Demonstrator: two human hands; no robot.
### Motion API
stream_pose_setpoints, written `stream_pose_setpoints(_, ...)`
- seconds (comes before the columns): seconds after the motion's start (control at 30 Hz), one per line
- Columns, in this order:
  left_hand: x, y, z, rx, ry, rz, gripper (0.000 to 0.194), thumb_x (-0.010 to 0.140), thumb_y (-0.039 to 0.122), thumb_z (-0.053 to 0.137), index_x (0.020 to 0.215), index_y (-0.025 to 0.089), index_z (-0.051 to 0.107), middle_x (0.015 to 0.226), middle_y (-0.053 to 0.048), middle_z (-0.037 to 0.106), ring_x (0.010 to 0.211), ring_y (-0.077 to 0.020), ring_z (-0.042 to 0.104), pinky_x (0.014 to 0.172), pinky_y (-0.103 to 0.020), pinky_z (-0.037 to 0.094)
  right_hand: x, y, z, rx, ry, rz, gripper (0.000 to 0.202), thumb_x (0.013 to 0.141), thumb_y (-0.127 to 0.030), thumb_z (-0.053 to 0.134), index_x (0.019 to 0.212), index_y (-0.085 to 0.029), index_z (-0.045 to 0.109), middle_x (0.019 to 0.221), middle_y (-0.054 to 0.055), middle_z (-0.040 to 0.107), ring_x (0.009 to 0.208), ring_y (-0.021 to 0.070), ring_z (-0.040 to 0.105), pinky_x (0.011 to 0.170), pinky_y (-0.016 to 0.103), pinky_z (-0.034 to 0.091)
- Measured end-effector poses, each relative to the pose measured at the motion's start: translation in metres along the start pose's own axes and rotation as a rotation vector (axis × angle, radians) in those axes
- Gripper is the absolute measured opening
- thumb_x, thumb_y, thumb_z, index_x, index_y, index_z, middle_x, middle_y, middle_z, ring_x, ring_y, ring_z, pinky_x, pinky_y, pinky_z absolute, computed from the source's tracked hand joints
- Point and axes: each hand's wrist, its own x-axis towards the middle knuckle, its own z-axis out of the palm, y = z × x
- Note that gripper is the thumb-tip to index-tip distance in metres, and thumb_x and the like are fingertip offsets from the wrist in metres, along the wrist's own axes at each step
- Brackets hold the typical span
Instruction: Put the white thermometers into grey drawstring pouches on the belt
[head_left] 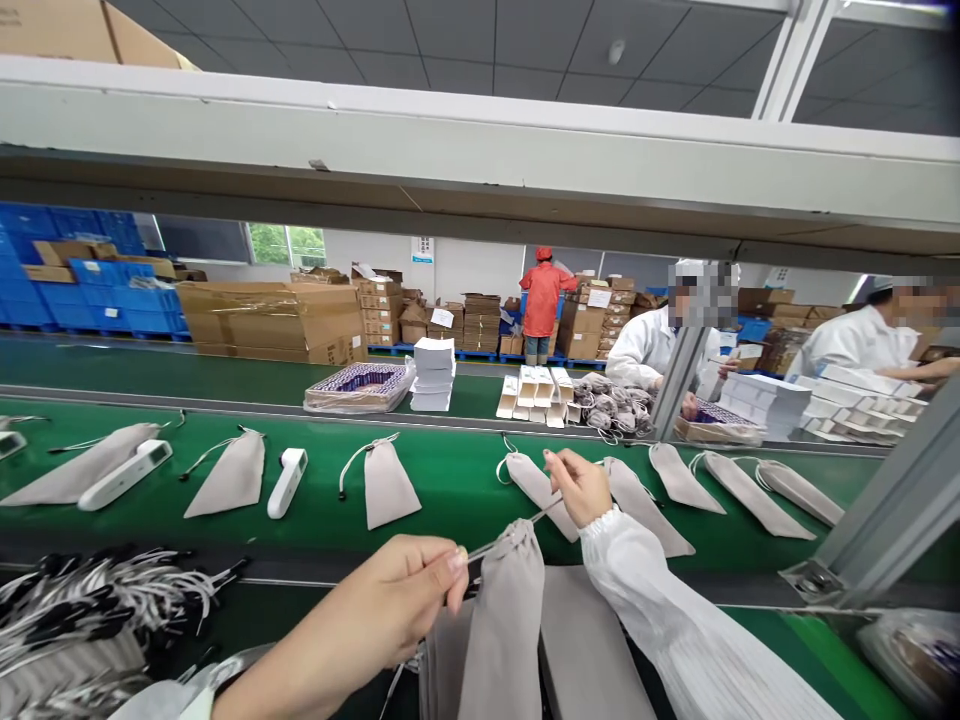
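Observation:
A grey drawstring pouch (pixel 504 630) hangs between my hands, its neck gathered. My left hand (pixel 420 590) pinches the cord on the pouch's left side, and my right hand (pixel 579 487) pinches the cord on its right side, a little higher up. Beneath it lie more flat grey pouches (pixel 589 645). Beyond my hands, a green conveyor belt (pixel 457 470) carries several grey pouches, among them one lying to the left (pixel 390 484), and white handheld devices (pixel 287 483).
Bundled white cords (pixel 150 600) lie at lower left. A metal post (pixel 885 500) rises at right, and a shelf edge (pixel 480 150) crosses above. Behind the belt are stacked white boxes (pixel 433 375), a purple-patterned tray (pixel 358 387) and people in white coats (pixel 645 345).

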Motion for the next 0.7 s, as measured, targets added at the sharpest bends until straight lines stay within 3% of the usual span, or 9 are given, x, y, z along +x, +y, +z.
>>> stream_pose_setpoints(0.13,0.01,-0.008,0.012,-0.082,0.131,0.248,0.034,0.084,0.045,0.031,0.075,0.018,0.048,0.047,0.008,0.027,0.043,-0.0067,0.021,0.041,-0.018,0.019,-0.03,-0.024,0.025,0.523,-0.713,0.22,0.049,0.063,-0.052,0.056,0.097,-0.018,0.052,0.068,0.0,0.06,0.036,0.0028,0.032,0.039,0.018,0.031)
stream_pose_setpoints(0.17,0.014,-0.011,0.014,-0.056,0.153,0.302,0.033,0.085,0.044,0.031,0.075,0.018,0.048,0.049,0.007,0.03,0.045,-0.0068,0.025,0.044,-0.017,0.022,-0.041,-0.032,0.035,0.622,-0.871,0.193,0.053,0.053,-0.044,0.067,0.097,-0.019,0.052,0.076,0.0,0.06,0.041,0.0031,0.039,0.043,0.018,0.035)
stream_pose_setpoints(0.23,0.02,-0.016,0.016,0.035,0.172,0.378,0.033,0.085,0.041,0.031,0.071,0.018,0.049,0.055,0.005,0.036,0.052,-0.0077,0.034,0.05,-0.018,0.029,-0.057,-0.046,0.05,0.732,-0.966,0.112,0.038,0.044,-0.029,0.075,0.075,-0.016,0.056,0.071,-0.002,0.058,0.055,0.0068,0.05,0.056,0.021,0.042)
stream_pose_setpoints(0.3,0.024,-0.02,0.017,0.171,0.195,0.403,0.032,0.085,0.04,0.032,0.072,0.018,0.05,0.062,0.003,0.043,0.059,-0.0094,0.041,0.057,-0.019,0.034,-0.055,-0.05,0.052,0.741,-0.794,0.114,0.029,0.048,-0.025,0.073,0.069,-0.015,0.055,0.068,-0.002,0.057,0.063,0.0101,0.054,0.065,0.025,0.044)
stream_pose_setpoints(0.4,0.029,-0.031,0.017,0.394,0.216,0.329,0.027,0.084,0.039,0.034,0.092,0.021,0.052,0.088,-0.002,0.054,0.082,-0.0152,0.05,0.072,-0.024,0.039,-0.026,-0.034,0.027,0.583,-0.143,0.194,0.033,0.054,-0.029,0.068,0.08,-0.015,0.054,0.078,0.003,0.061,0.073,0.0151,0.057,0.071,0.03,0.045)
stream_pose_setpoints(0.47,0.034,-0.044,0.02,0.546,0.18,0.2,0.036,0.081,0.039,0.039,0.111,0.021,0.046,0.114,-0.007,0.049,0.105,-0.0221,0.044,0.085,-0.031,0.036,-0.003,-0.012,0.006,0.411,0.155,0.204,0.037,0.057,-0.034,0.065,0.087,-0.015,0.053,0.09,0.007,0.06,0.084,0.019,0.057,0.076,0.032,0.045)
stream_pose_setpoints(0.53,0.041,-0.058,0.026,0.702,0.129,0.075,0.049,0.079,0.037,0.042,0.124,0.018,0.036,0.13,-0.01,0.037,0.12,-0.0264,0.03,0.095,-0.037,0.029,0.01,0.011,-0.005,0.235,0.192,0.186,0.044,0.058,-0.035,0.063,0.096,-0.017,0.051,0.098,0.008,0.059,0.091,0.021,0.055,0.079,0.033,0.043)
stream_pose_setpoints(0.6,0.046,-0.069,0.034,0.844,0.112,0.045,0.054,0.08,0.034,0.043,0.129,0.019,0.029,0.134,-0.009,0.031,0.123,-0.0269,0.025,0.097,-0.039,0.027,0.011,0.034,-0.002,0.081,0.097,0.191,0.049,0.058,-0.033,0.063,0.102,-0.018,0.048,0.099,0.008,0.058,0.093,0.0221,0.054,0.082,0.036,0.041)
stream_pose_setpoints(0.7,0.049,-0.077,0.045,1.028,0.033,0.317,0.051,0.083,0.034,0.041,0.13,0.03,0.023,0.137,-0.002,0.027,0.123,-0.0257,0.027,0.096,-0.04,0.029,0.001,0.058,0.017,-0.149,-0.137,0.258,0.053,0.059,-0.032,0.062,0.107,-0.017,0.047,0.101,0.008,0.057,0.096,0.0245,0.053,0.084,0.037,0.039)
